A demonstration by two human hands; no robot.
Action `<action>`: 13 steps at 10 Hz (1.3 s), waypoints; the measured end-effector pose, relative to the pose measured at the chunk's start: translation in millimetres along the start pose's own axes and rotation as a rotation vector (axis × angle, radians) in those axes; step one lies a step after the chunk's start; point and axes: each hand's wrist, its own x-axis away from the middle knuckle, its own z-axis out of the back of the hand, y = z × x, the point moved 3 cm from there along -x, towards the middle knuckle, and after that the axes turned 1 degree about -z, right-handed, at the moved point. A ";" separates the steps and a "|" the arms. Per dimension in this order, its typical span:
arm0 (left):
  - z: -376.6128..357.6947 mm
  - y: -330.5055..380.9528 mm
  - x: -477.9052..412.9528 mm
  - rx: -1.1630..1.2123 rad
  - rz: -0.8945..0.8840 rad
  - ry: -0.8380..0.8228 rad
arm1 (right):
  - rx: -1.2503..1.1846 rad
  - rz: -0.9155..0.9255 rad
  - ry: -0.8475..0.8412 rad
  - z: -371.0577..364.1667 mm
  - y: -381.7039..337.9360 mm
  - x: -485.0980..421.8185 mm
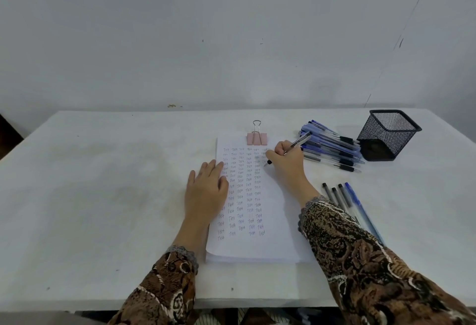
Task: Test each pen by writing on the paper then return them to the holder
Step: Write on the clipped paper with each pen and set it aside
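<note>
Taking the sheet as the dial, with twelve pointing away from the person: nearest, at the table's [103,196] front edge, two patterned brown sleeves [360,260] come in from about seven and five o'clock.

The paper [278,221] is a white stack lying in the middle of the table, its top sheet filled with columns of the small handwritten word "Test". The left hand [206,191] rests flat on the stack's nine o'clock edge. Its fingers are straight and close together, pointing toward twelve and pressing the sheet down, and it holds nothing.

At about four o'clock from the paper, four pens [345,201] lie side by side on the bare table. Three have dark caps and one is blue, and their near ends are hidden under the right sleeve.

Farther up, the right hand [286,162] sits over the sheet's two o'clock corner with its fingers curled round a pen [298,142] in a writing grip. The dark tip points down at the paper beside the last column, and the barrel slants up toward two o'clock.

Beyond that hand, at about two o'clock, is a loose pile of pens [332,147] — mostly blue, some clear with black grips — lying flat on the table. Just past the pile stands the holder [386,134], a black mesh cup that is upright and close to the pile's far end.

At twelve o'clock a pink binder clip [257,138] grips the top edge of the stack, with its wire loop standing up. Behind the table is a plain pale wall [231,28].
</note>
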 end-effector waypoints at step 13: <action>1.6 0.1 0.0 -0.008 0.002 -0.026 | -0.497 -0.342 0.013 4.2 -4.0 0.0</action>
